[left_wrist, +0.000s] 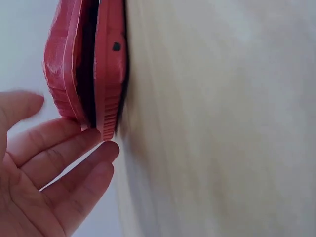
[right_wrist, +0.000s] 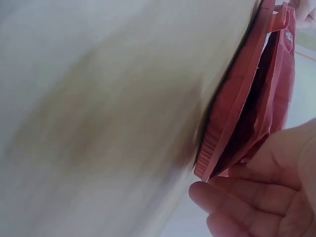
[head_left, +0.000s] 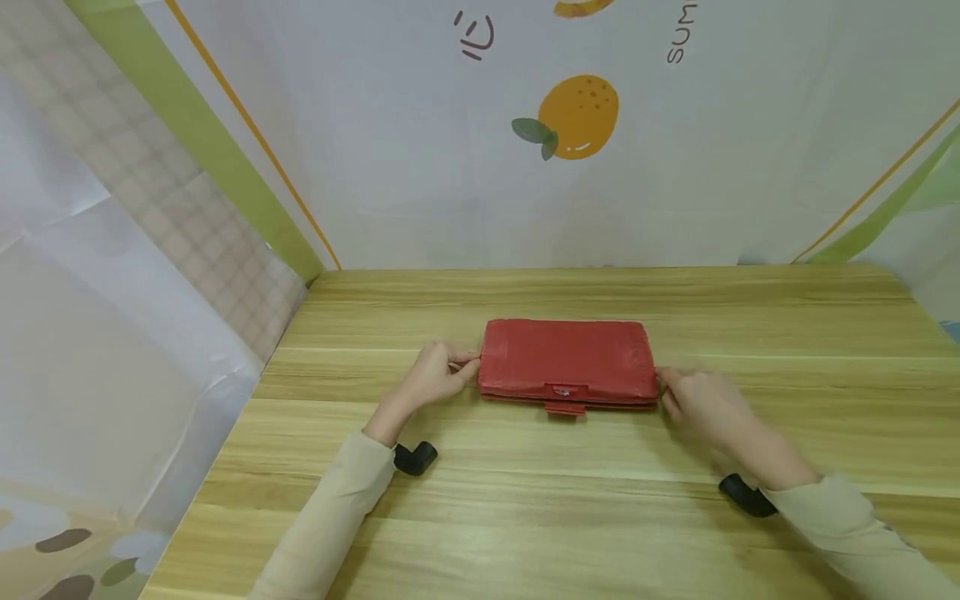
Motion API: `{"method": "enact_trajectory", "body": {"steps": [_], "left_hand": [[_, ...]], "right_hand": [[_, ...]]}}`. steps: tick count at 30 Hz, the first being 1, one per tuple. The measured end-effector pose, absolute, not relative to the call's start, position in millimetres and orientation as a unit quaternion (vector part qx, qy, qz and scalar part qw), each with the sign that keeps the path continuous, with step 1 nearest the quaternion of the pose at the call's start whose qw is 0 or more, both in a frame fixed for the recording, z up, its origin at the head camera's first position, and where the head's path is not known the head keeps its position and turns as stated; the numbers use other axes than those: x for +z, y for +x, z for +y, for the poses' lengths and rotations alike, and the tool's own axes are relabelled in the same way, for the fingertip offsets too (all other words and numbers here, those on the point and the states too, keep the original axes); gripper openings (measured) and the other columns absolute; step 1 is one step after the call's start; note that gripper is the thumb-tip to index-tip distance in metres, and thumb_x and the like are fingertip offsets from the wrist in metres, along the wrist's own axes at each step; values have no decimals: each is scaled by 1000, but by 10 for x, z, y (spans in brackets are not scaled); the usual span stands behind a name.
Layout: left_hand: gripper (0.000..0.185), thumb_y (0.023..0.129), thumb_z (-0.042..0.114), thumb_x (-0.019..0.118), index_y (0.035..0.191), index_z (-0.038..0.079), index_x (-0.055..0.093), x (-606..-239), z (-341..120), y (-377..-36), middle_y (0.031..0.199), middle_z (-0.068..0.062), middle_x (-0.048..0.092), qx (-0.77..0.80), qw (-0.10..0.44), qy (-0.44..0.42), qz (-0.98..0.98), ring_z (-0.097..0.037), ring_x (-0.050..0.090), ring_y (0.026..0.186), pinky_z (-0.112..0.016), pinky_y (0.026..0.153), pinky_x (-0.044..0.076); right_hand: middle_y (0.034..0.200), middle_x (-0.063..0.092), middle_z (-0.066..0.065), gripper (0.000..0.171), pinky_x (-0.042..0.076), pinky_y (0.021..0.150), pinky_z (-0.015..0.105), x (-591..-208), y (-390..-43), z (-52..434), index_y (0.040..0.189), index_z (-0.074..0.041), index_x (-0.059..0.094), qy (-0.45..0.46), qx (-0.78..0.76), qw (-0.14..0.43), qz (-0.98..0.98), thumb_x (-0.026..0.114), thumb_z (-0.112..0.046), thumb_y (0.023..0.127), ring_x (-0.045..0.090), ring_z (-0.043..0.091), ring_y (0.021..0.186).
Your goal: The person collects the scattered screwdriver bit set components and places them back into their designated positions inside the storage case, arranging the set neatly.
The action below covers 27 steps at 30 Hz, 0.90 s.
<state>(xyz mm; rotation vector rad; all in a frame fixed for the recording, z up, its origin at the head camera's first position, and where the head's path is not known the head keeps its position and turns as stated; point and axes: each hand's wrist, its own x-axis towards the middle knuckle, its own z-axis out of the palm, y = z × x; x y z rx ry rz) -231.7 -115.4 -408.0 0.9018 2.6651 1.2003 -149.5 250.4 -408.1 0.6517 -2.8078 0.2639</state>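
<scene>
Matt, leather-look red wallet [head_left: 567, 360] on smooth, grained wooden table [head_left: 525, 517].

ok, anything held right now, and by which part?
The red wallet, flat on the table: left hand fingertips at its left end, right hand at its right end. Firm grip cannot be told.

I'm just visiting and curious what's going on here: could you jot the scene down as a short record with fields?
Surface: wooden table
Main item: red wallet, lying flat, clasp flap toward the person
Left hand: fingertips at the wallet's left end
Right hand: fingers at its right end
Backdrop: printed cloth with an orange
</scene>
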Motion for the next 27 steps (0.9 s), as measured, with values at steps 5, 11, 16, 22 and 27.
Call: {"method": "enact_trajectory", "body": {"steps": [5, 11, 16, 22, 27], "left_hand": [[29, 85, 18, 71, 102, -6, 70, -4135, -1150, -2323, 95, -20, 69, 378, 25, 312, 872, -20, 69, 75, -19, 61, 56], [30, 83, 18, 73, 101, -6, 70, -4154, -1151, -2323, 94, -20, 69, 375, 25, 306, 875, -21, 69, 76, -19, 63, 56], [32, 83, 19, 73, 102, -6, 69, -4122, -1133, -2306, 96, -20, 69, 358, 29, 292, 886, -22, 69, 78, -21, 65, 56], [34, 83, 20, 73, 105, -6, 69, -4072, -1106, -2302, 99, -19, 68, 340, 37, 282, 897, -23, 68, 82, -24, 69, 57], [33, 83, 19, 73, 106, -5, 68, -4059, -1090, -2310, 97, -16, 69, 342, 41, 285, 895, -22, 68, 82, -23, 71, 56]], "right_hand": [[59, 52, 2, 11, 42, 40, 32, -4106, -1477, 2479, 88, 3, 60, 224, 98, 118, -963, 60, -2, 78, 46, 13, 50], [67, 61, 9, 15, 48, 45, 38, -4102, -1464, 2451, 91, 5, 61, 221, 100, 108, -964, 62, -3, 77, 57, 21, 55], [70, 63, 16, 22, 43, 39, 33, -4055, -1460, 2381, 95, 10, 62, 202, 108, 148, -962, 60, 2, 75, 50, 18, 49], [78, 64, 17, 27, 53, 52, 40, -4031, -1531, 2115, 94, 7, 60, 284, 154, 279, -904, 72, 0, 71, 62, 30, 65], [100, 65, 16, 47, 56, 73, 43, -4045, -1546, 1865, 108, 5, 60, 319, 171, 205, -909, 79, -22, 75, 63, 30, 90]]}}
